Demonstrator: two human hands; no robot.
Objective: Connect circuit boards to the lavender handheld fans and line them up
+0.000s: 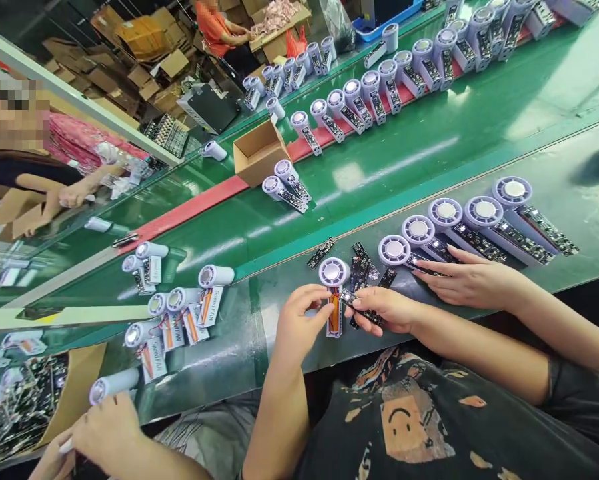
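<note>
In the head view a purple handheld fan [333, 273] lies on the bench before me, its handle uncovered to show an orange inside. My left hand [304, 317] is closed at the handle's left side, thumb and fingers curled against it; any wire between the fingertips is too small to make out. My right hand [382, 308] grips a narrow black circuit board [348, 298], its front end over the handle. Loose circuit boards [359, 270] lie just behind that hand.
A co-worker's hand [459, 280] touches a row of fans [447, 212] at right. Another worker's hand [107, 427] is at lower left, near fans with white cards [172, 327]. Beyond runs a green conveyor [379, 160] bearing fans and a cardboard box [260, 157].
</note>
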